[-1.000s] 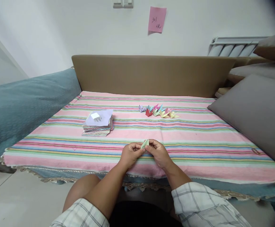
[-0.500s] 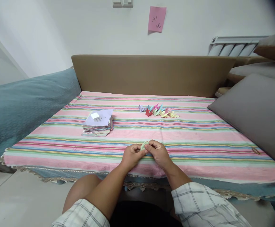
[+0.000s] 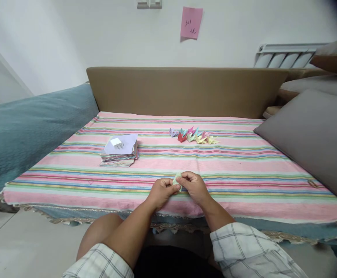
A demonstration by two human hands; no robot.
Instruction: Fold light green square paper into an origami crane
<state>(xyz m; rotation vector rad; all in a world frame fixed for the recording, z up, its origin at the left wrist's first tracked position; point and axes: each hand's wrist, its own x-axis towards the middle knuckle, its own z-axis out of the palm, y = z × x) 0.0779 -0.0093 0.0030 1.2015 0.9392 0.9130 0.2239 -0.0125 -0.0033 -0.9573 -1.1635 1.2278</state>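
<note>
My left hand point(image 3: 161, 191) and my right hand point(image 3: 194, 187) meet over the front of the striped cloth point(image 3: 243, 173). Both pinch a small pale green folded paper piece point(image 3: 176, 180) between their fingertips; most of it is hidden by the fingers. Farther back on the left lies a stack of coloured paper squares point(image 3: 119, 152) with a small white object point(image 3: 116, 142) on top. A row of several finished folded paper figures point(image 3: 193, 135) in mixed colours sits at the back middle.
A tan headboard point(image 3: 185, 90) runs along the back. A teal blanket point(image 3: 26, 127) covers the left side, grey cushions point(image 3: 313, 131) the right. A pink note point(image 3: 191, 23) hangs on the wall. My bare knee point(image 3: 99, 231) is below the cloth's fringed front edge.
The green paper piece has sunk lower between my fingertips and shows less. Both hands have closed in on it slightly and stayed in place.
</note>
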